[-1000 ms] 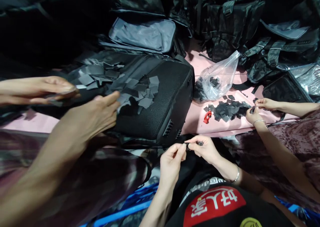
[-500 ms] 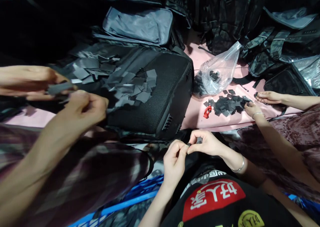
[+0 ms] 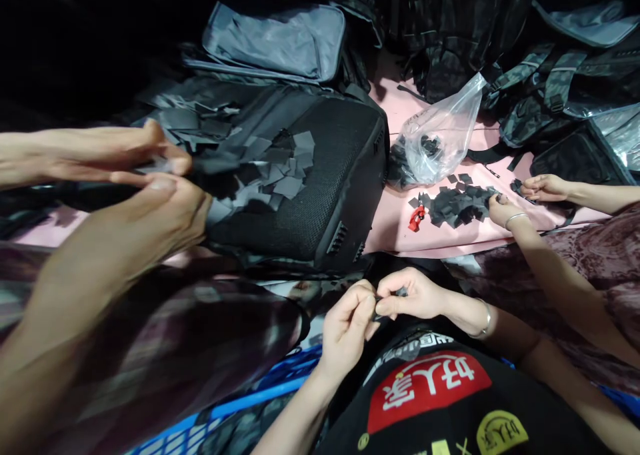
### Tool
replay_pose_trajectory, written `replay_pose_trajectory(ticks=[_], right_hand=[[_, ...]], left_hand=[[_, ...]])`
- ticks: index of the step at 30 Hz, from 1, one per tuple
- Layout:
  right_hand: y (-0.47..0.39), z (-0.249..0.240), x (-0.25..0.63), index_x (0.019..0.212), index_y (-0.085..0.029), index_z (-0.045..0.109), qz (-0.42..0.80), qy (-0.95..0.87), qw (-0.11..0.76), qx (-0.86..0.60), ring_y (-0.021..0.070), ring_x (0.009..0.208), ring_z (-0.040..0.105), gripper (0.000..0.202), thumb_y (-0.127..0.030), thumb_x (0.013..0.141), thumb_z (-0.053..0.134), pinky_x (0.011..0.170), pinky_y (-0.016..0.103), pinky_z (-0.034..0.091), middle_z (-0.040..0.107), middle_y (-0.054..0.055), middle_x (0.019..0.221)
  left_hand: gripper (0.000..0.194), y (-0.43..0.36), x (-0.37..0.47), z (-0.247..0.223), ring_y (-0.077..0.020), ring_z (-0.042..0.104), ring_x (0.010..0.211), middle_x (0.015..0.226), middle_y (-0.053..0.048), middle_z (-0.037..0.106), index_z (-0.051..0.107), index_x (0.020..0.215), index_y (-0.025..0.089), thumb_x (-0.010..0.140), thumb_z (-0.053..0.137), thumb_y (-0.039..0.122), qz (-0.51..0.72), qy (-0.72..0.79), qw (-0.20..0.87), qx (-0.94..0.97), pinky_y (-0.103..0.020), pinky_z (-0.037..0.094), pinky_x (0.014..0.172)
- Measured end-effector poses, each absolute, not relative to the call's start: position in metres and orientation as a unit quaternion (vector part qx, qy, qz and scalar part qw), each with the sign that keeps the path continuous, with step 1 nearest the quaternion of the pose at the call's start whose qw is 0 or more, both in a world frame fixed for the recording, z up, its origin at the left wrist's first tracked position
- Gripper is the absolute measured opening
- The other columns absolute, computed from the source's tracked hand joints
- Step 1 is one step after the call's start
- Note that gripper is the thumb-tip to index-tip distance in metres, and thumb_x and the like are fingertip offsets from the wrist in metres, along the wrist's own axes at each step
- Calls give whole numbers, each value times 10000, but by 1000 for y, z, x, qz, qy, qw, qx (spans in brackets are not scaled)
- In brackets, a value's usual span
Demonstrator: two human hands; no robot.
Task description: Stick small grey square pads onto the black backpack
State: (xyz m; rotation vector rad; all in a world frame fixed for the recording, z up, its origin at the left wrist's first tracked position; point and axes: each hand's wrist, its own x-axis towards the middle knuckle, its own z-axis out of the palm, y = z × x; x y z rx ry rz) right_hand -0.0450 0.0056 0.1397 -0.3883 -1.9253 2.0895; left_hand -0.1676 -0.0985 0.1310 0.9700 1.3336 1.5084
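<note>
In front of my black apron point(image 3: 430, 388), my two hands meet at the fingertips. My left hand point(image 3: 349, 321) is closed, thumb and index finger pinching a small dark piece point(image 3: 379, 303). From the other side my right hand point(image 3: 413, 291) grips the same piece, also closed. Another dark scrap point(image 3: 401, 291) shows inside the curl of my right fingers. The piece's exact shape is mostly covered by my fingertips. Beyond my hands, a pile of small dark squares point(image 3: 457, 205) lies on the pink table cover point(image 3: 400, 236).
A co-worker's hands point(image 3: 165, 181) work at the left; another person's hands point(image 3: 520, 201) are by the pile. Red-handled snips point(image 3: 416, 216) and a clear plastic bag point(image 3: 435, 141) lie near it. A black backpack point(image 3: 330, 175) bears more squares point(image 3: 280, 168). A blue basket point(image 3: 250, 398) sits below.
My hands stay together, with the fingers shifted slightly around the small dark piece. The left co-worker's hands have moved right. The right person's far hand has drawn a little away from the pile.
</note>
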Motion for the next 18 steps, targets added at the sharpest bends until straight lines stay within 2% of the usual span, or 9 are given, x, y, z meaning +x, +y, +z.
replay_pose_trajectory(ticks=[2,7,10,13,18], right_hand=[[0,137,-47,596,-138,524,758,-614,160,-153,65,477,404,384,-465,785,589,478,192,356,475,-33,529],[-11,126,-54,602,-146,526,789,-526,223,-226,60,434,390,427,-544,710,635,421,187,333,447,-39,501],[-12,120,-57,609,-150,517,796,-503,231,-245,58,433,386,451,-577,694,634,407,181,312,430,-44,499],[-7,118,-55,661,-147,524,784,-523,223,-247,44,437,371,412,-541,734,618,404,170,288,456,-41,547],[3,122,-53,692,-146,505,757,-574,204,-238,28,433,356,359,-482,799,573,409,167,271,519,-22,625]], left_hand=[[322,-97,-159,132,-49,305,446,669,16,416,497,607,154,808,570,394,647,526,465,297,-182,228,356],[341,-88,-146,142,-50,354,480,667,24,419,506,609,147,717,668,427,677,534,477,170,-192,353,436],[348,-84,-149,138,-54,348,470,643,28,412,511,620,147,738,639,448,667,548,465,195,-194,336,424],[346,-82,-159,131,-64,355,456,591,32,414,496,593,155,796,585,420,641,576,424,278,-200,304,414],[336,-78,-170,131,-90,415,484,539,30,449,503,587,169,824,551,402,579,624,385,356,-214,353,480]])
